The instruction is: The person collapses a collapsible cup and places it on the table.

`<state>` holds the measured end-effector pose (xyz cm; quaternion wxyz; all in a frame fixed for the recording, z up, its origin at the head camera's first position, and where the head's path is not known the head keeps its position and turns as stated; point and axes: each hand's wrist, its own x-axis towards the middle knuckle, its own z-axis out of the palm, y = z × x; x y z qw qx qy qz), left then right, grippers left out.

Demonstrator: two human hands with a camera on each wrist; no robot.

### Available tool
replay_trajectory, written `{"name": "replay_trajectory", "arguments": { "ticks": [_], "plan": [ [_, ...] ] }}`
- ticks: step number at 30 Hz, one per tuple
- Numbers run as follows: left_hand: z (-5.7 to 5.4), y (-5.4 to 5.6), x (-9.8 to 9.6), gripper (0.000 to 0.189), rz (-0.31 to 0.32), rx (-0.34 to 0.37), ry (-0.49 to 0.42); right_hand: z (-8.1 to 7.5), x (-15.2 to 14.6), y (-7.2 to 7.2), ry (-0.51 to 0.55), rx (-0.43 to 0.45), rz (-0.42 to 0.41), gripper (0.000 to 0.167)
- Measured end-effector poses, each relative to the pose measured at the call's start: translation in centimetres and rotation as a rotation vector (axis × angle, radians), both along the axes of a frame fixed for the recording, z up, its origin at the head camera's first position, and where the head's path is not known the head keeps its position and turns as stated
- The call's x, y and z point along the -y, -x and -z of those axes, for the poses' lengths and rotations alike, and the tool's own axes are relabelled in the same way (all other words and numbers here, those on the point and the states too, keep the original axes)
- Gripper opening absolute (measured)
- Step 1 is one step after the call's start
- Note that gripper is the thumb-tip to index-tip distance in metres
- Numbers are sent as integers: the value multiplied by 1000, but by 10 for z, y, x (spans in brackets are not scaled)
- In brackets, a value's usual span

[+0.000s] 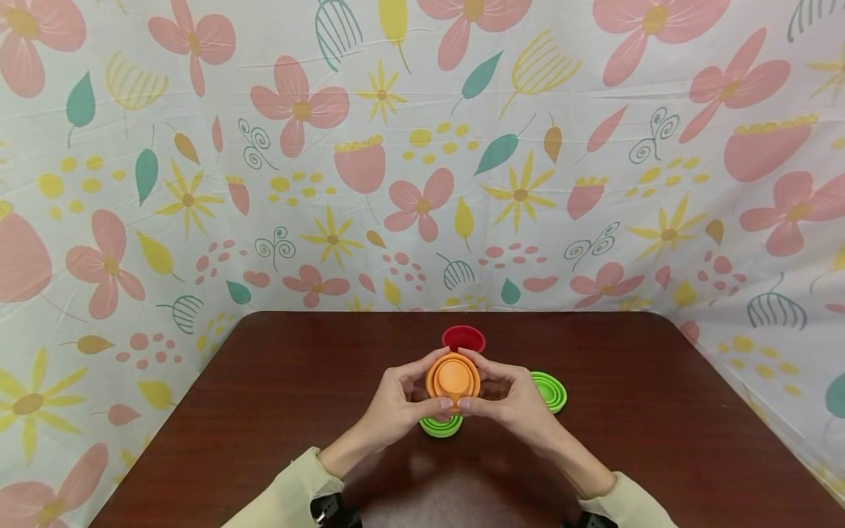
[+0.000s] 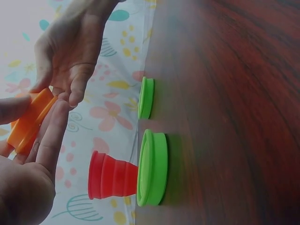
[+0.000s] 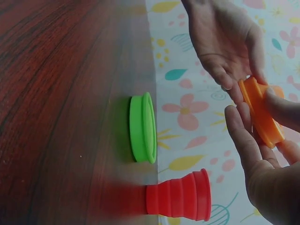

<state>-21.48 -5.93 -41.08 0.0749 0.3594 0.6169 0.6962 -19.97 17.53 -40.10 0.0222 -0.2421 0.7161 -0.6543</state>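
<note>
Both my hands hold an orange collapsible cup [image 1: 454, 375] up above the table, its round stepped side turned toward the head camera. My left hand [image 1: 394, 405] grips its left edge, thumb low on the near face and fingers on the rim and behind. The right hand [image 1: 518, 402] grips the right edge the same way, the two thumb tips almost meeting. In the right wrist view the orange cup [image 3: 260, 112] is mostly flat, with a part standing out on the near side. Below the hands a flattened green collapsible cup [image 1: 441, 427] lies on the table, partly covered.
A red collapsible cup [image 1: 464, 337] stands extended behind the hands, wide mouth up. Another flattened green cup [image 1: 549, 392] lies to the right, partly behind the right hand. The dark wooden table [image 1: 277, 411] ends against a flower-patterned cloth [image 1: 422, 242].
</note>
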Motion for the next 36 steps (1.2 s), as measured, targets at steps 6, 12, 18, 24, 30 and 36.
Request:
{"name": "replay_trajectory", "arguments": {
  "ticks": [6,12,18,24,30,36],
  "plan": [
    [2,-1,-2,72,-18,11,-25,0,1,0,-10,-5,9,70],
    [3,-3,-6,69,-61,21,-34,-1,3,0,-6,-5,18,71],
    [3,-6,-8,69,-119,40,-41,-1,5,0,-29,-11,53,74],
    [3,-7,-10,68,-155,51,-26,0,6,1,-52,-29,77,74],
    [4,-6,-11,68,-150,68,-29,0,5,2,-57,-35,65,78],
    [3,-5,-8,68,-142,45,-11,0,5,3,-40,-22,20,76]
  ]
}}
